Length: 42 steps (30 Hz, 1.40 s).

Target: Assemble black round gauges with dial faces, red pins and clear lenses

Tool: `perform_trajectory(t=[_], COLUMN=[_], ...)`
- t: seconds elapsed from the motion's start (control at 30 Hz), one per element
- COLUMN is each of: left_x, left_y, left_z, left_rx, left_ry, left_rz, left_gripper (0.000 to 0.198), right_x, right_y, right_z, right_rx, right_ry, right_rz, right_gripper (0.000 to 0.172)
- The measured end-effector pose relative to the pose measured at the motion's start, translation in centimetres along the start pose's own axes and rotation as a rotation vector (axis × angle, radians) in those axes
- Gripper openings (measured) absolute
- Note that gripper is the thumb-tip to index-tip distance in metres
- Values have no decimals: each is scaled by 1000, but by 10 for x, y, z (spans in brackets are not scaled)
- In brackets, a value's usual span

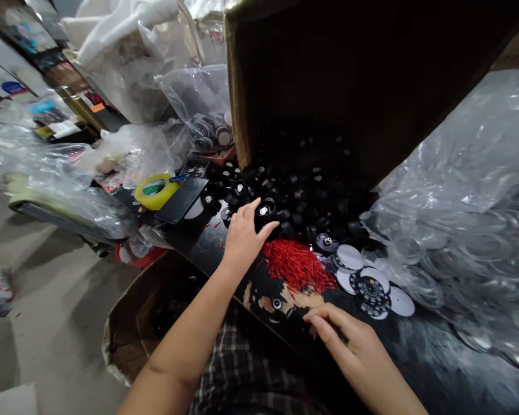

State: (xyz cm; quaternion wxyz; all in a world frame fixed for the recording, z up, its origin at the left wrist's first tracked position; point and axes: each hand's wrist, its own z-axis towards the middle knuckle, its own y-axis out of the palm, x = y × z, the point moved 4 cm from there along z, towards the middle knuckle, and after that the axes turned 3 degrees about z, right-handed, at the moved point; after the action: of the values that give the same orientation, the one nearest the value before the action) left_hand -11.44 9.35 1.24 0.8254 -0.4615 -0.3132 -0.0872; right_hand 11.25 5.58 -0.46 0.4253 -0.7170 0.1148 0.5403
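My left hand (243,237) reaches to the near edge of a heap of black round casings (294,196). Its thumb and fingers are spread on either side of one black round casing (266,208) with a pale centre; a firm grip on it does not show. Below that hand lies a pile of thin red pointers (297,265). My right hand (350,340) hovers over the front of the dark bench, thumb and forefinger pinched together; whatever is between them is too small to make out. A small ring-shaped part (277,303) lies just beyond it.
White discs and a black printed dial (372,291) lie right of the pointers. Clear plastic bags (467,230) bulge at the right. A large carton (237,86) stands tipped behind the heap. Yellow tape (155,199) and a phone (182,199) sit left. An open box (125,323) stands below.
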Motion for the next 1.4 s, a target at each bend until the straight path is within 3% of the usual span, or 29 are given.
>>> perform_trajectory(t=[0.13,0.27,0.37,0.47,0.53,0.67,0.73,0.8,0.87,0.93,1.1,1.23,1.33,1.4], left_x=[-5,2,26,57,62,54,55,56,58,61,68,74,69,68], left_y=[12,4,-7,-5,1,27,37,40,39,38,40,44,43,43], left_z=[13,9,-23,-75,-101,-127,-134,-136,-139,-140,-139,-131,-127,-128], left_rx=[22,40,-20,-319,-470,-684,-736,-719,-694,-679,-651,-627,-445,-426], left_ry=[-11,-16,91,315,202,-491,-776,-933,-992,-988,-939,-927,-933,-925], left_rz=[20,-4,-88,-304,-498,-993,-1175,-1281,-1358,-1430,-1532,-1579,-1492,-1427], left_gripper=[47,45,51,54,56,40,32,29,29,31,33,35,33,31], right_x=[4,2,6,8,8,12,20,33,46,55,50,34,27,18], right_y=[7,6,-7,-17,-19,-26,-39,-59,-78,-86,-72,-56,-55,-54], right_z=[-4,1,5,6,4,-2,-4,-4,-3,-1,-3,-9,-13,-13], right_rx=[7,-20,88,186,190,176,206,323,450,491,416,315,353,384], right_ry=[-5,3,120,203,227,258,253,245,246,252,250,238,263,201], right_rz=[3,52,196,368,416,417,283,-23,-351,-497,-180,210,244,191], right_gripper=[29,28,26,33,28,25,27,29,34,35,17,20,22,19])
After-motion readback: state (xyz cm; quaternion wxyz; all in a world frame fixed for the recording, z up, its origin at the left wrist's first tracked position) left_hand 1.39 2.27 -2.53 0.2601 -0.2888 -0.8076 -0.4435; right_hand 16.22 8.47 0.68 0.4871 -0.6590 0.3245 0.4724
